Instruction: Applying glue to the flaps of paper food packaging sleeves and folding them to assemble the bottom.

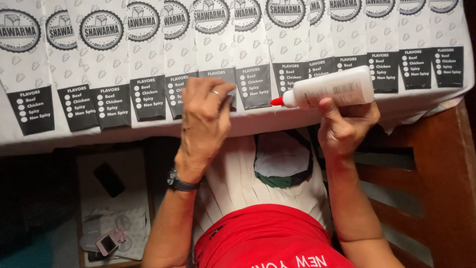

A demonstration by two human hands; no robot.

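My right hand [347, 124] is clenched around a white glue bottle [332, 89], held on its side; its red tip [276, 101] points toward my left hand, just over the near edge of the row of printed paper sleeves [148, 94]; my left hand [206, 114] grasps nothing, fingers bent and pressing down on one sleeve's dark lower panel, left of the glue tip; ring on one finger, dark watch [181, 182] on that wrist; sleeves overlap along the white-covered table [421, 101]; a stack of white strips [233, 178] lies on my lap, below the bottle.
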